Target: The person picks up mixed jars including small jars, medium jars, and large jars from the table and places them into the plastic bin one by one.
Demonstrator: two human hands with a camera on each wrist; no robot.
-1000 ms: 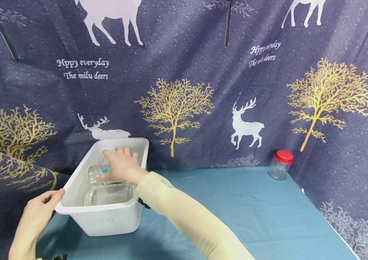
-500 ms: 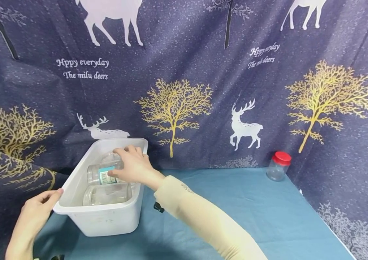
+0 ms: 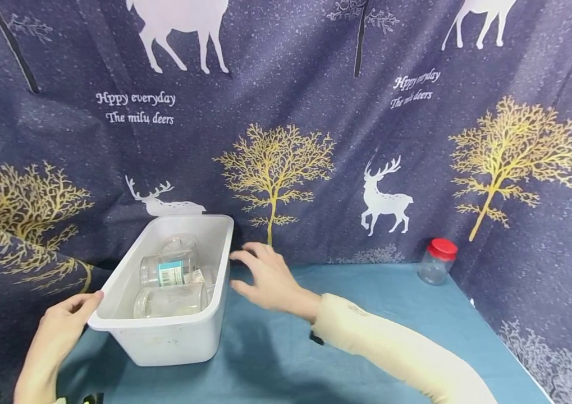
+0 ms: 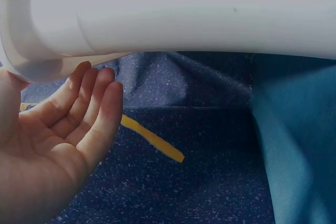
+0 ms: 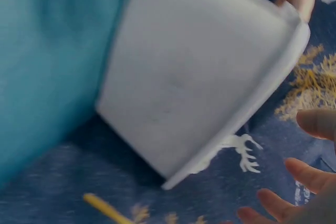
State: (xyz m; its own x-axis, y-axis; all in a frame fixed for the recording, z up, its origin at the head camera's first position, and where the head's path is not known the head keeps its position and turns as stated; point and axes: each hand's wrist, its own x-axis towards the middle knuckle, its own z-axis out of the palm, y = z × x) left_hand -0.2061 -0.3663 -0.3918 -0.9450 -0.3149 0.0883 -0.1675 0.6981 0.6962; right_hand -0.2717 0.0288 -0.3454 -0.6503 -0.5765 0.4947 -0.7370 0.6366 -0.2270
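Observation:
A white plastic tub (image 3: pixel 174 339) stands at the left of the table, holding several clear jars on their sides. One jar (image 3: pixel 168 271) in the middle has a teal and white label; in front of it lies a plain clear jar (image 3: pixel 170 302). My left hand (image 3: pixel 60 331) grips the tub's left rim, thumb on top and fingers beneath, as the left wrist view shows. To the right of the tub, my right hand (image 3: pixel 273 280) is in the air with fingers spread and nothing held. The right wrist view shows its fingertips (image 5: pixel 304 174) apart from the tub wall.
A clear jar with a red lid (image 3: pixel 434 262) stands upright at the table's back right corner. A blue-green cloth (image 3: pixel 356 314) covers the table. Behind it hangs a dark blue curtain (image 3: pixel 316 90) with deer and trees.
My right hand has come up out of the tub without a jar and moved right, past the tub's right rim. The left hand stays on the rim.

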